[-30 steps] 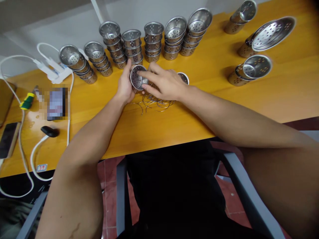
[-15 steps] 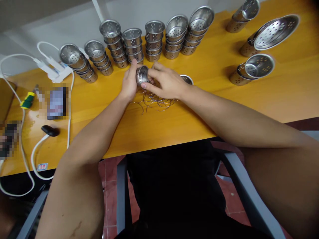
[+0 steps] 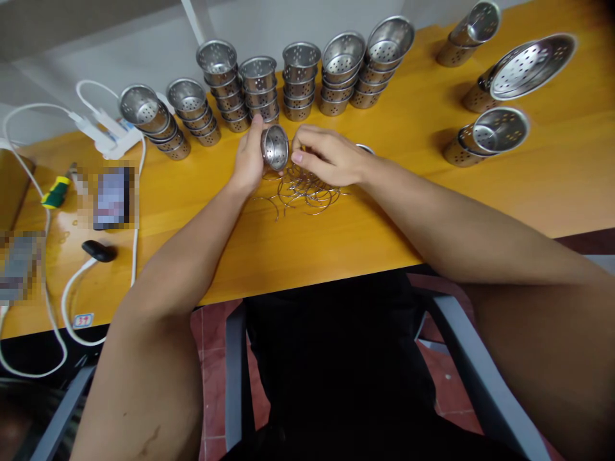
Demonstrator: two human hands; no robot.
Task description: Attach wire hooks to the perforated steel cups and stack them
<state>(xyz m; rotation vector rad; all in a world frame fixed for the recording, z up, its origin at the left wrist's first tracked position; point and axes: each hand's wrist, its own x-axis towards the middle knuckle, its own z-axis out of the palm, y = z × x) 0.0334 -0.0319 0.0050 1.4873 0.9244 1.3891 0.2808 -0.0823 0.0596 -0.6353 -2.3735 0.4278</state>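
My left hand (image 3: 250, 155) is closed around a small perforated metal cup (image 3: 275, 148), tilted so that its mouth faces me and to the right. Just right of that cup is my right hand (image 3: 327, 152), its thumb and fingertips drawn together in a pinch. Whatever may be between those fingertips is too small to make out. Below both hands, a loose pile of thin curved metal wires (image 3: 314, 200) lies on the wooden table (image 3: 298, 250). The rim of another metal cup (image 3: 366, 148) shows behind my right wrist, mostly hidden.
Several stacks of perforated cups (image 3: 300, 80) line the wall. More stacked cups (image 3: 500, 131) stand at the right. On the left lie a power strip (image 3: 118, 141), a green-yellow screwdriver (image 3: 56, 192), a blurred-out phone (image 3: 113, 198), a black object (image 3: 99, 250) and white cables.
My right hand has drawn back to the right, away from the cup's rim. The cup in my left hand now shows more of its inside.
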